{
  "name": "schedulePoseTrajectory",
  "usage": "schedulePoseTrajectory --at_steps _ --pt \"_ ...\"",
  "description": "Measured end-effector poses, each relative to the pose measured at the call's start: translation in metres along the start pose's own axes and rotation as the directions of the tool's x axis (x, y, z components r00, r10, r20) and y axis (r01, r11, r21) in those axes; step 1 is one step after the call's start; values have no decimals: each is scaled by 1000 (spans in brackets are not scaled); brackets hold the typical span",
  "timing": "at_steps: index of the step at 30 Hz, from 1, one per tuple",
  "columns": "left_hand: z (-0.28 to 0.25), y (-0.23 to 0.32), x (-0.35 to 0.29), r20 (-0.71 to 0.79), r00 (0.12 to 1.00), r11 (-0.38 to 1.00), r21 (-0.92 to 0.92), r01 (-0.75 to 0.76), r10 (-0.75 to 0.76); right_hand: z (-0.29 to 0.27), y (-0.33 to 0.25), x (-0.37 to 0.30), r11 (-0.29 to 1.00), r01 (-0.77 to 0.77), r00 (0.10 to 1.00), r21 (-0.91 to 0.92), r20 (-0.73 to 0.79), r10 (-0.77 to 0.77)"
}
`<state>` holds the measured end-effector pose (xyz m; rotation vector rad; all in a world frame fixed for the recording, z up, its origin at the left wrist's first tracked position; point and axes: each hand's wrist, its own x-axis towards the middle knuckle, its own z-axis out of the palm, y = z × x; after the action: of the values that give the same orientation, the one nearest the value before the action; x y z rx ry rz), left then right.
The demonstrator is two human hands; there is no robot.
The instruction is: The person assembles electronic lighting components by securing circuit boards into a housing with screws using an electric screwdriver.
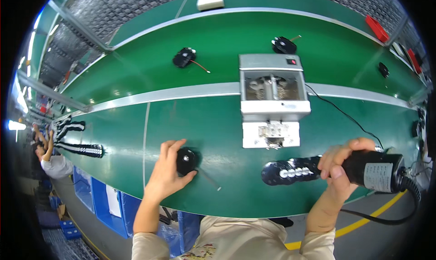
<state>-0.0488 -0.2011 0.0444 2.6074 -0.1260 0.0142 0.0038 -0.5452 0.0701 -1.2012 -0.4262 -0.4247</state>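
Note:
My left hand (166, 171) rests on the green bench and grips a small round black part (186, 161) with a silver centre and a thin wire trailing to the right. My right hand (339, 162) holds a black electric screwdriver (370, 169) lying sideways, its cable running off to the right. Just left of that hand lies a row of overlapping round black parts (286, 172) with silver centres. A grey screw-feeder box (274, 96) stands behind them, between my two hands.
A green conveyor belt (218, 46) runs behind the bench, carrying two black round parts (184, 57) (284, 45) and a white box (210, 1). Another stack of black parts (84, 149) lies far left, near another person's arms (45, 149). Blue bins (109, 201) sit under the bench.

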Motion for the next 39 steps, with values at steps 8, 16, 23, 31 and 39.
schedulePoseTrajectory --at_steps 8,16,23,31,39 --pt "52 33 22 28 809 755 -381 -534 587 16 -2 2 999 -44 999 31 29 43" --pt "96 75 42 -12 703 632 -428 -646 711 2 -6 2 994 -84 994 69 72 79" --pt "102 75 44 16 676 628 -386 -675 736 -2 -5 2 996 -75 992 48 103 69" --pt "98 81 39 110 675 675 -276 -685 730 0 -4 2 999 -32 998 35 47 31" --pt "95 89 42 125 708 707 -296 -642 695 -1 -2 3 999 -34 998 28 63 32"
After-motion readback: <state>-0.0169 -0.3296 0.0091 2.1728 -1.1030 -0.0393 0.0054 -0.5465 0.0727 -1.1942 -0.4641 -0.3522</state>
